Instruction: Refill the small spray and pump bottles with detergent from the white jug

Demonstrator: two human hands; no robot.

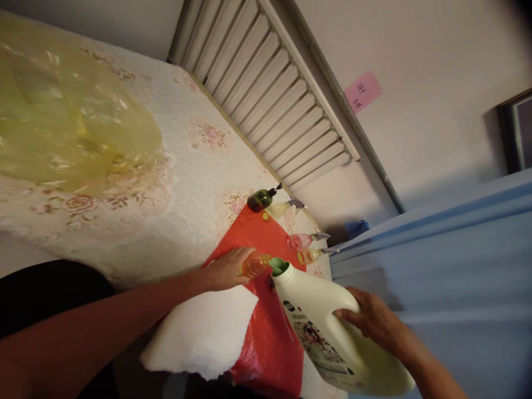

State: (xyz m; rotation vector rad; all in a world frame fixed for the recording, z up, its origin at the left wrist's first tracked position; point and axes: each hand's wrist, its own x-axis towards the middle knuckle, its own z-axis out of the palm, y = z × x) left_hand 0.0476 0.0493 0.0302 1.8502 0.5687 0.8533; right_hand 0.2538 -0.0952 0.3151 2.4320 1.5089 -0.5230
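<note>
Jug (320,332) tipped at small bottle (258,266), right fingers (349,316) clamped on it, left fingers (240,258) around the bottle. Drifting mouths could spill; exact alignment hard to tell.

From here, a flowered surface (183,160) runs along the railing (310,77); beside it, a pink note (362,92) on the pale wall (428,61); near its end, blue cloth (457,238); farther from it, a dark frame (505,133).

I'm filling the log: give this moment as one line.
left hand: holds small bottle | right hand: grips jug | jug mouth: near bottle's top | red sheet: on table
</note>
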